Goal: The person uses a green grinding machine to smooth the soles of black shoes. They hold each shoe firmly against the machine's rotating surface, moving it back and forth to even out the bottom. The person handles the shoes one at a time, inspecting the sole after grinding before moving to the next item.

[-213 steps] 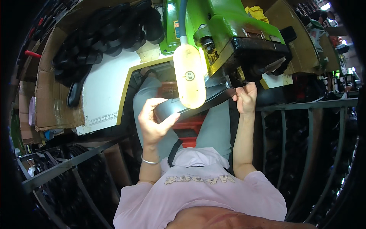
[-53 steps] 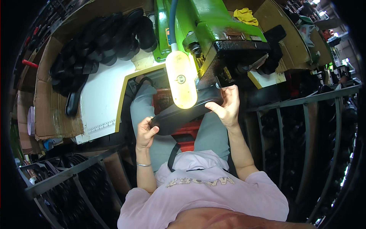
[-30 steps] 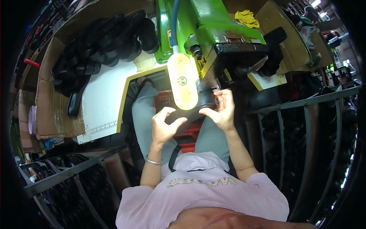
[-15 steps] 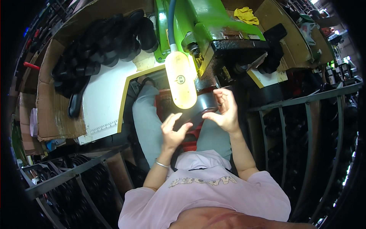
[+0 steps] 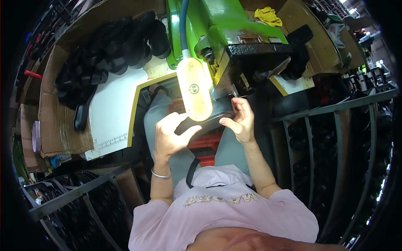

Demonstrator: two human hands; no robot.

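Between my two hands, edge toward me, is a black shoe sole (image 5: 217, 119), partly hidden by an oblong pale-yellow lamp head (image 5: 194, 88). My left hand (image 5: 171, 133) grips the sole's left end, thumb on the near side and fingers behind the lamp. At the other end, my right hand (image 5: 241, 120) pinches the sole between thumb and fingers. The sole is held over my lap, just in front of the black working head (image 5: 247, 71) of a green machine (image 5: 228, 23).
A cardboard box (image 5: 52, 121) on the left holds a heap of black soles (image 5: 113, 52) beside a white board (image 5: 109, 111) with a yellow edge. More soles and a yellow cloth (image 5: 268, 16) lie right. Metal racks (image 5: 331, 109) flank me on both sides.
My left hand has moved left and turned, now more upright. The sole has rotated from showing its rounded shiny end to appearing thin and edge-on. My right hand has shifted slightly left and down.
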